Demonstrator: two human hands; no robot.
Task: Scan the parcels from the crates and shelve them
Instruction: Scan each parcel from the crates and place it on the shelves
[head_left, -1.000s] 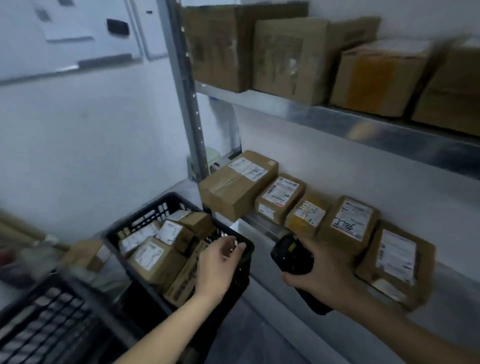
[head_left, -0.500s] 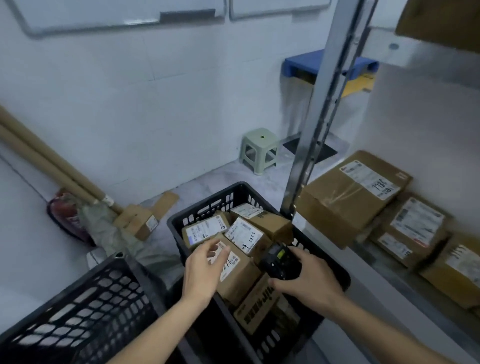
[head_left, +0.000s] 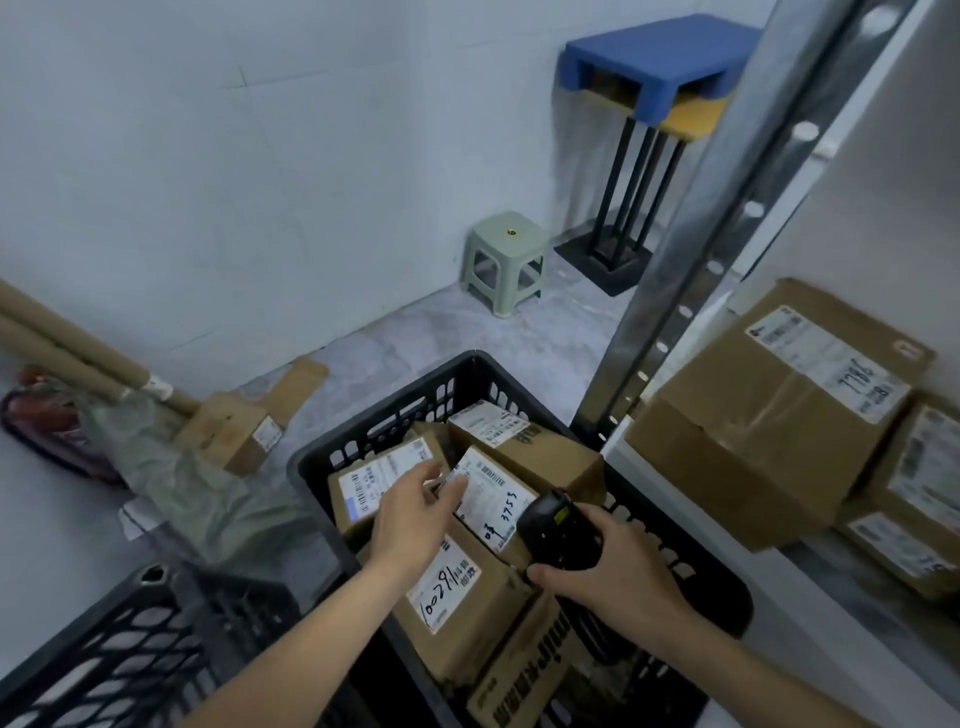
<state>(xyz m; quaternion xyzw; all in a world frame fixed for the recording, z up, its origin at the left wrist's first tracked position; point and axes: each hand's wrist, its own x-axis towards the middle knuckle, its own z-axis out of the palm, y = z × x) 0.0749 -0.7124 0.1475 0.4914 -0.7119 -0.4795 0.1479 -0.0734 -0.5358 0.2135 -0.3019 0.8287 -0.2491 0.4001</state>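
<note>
A black plastic crate (head_left: 395, 415) on the floor holds several labelled cardboard parcels. My left hand (head_left: 415, 514) reaches into it with fingers spread, its fingertips touching the edge of the small parcel marked 3753 (head_left: 493, 499). Below that lies a bigger parcel marked 10029 (head_left: 457, 597). My right hand (head_left: 608, 577) grips a black handheld scanner (head_left: 558, 530) just over the crate, its head turned toward the 3753 label. On the low shelf (head_left: 810, 566) to the right sits a large parcel marked 7786 (head_left: 769, 415).
A second black crate (head_left: 119, 654) stands at the lower left. The metal shelf upright (head_left: 691, 249) rises beside the crate. Cardboard tubes (head_left: 67, 353), a small box (head_left: 228, 431) and plastic wrap lie left on the floor. A green stool (head_left: 506, 260) stands by the wall.
My view has swung down from the shelves to the crate. Both hands have moved over the crate; the left has reached further in to the 3753 parcel, the scanner following.
</note>
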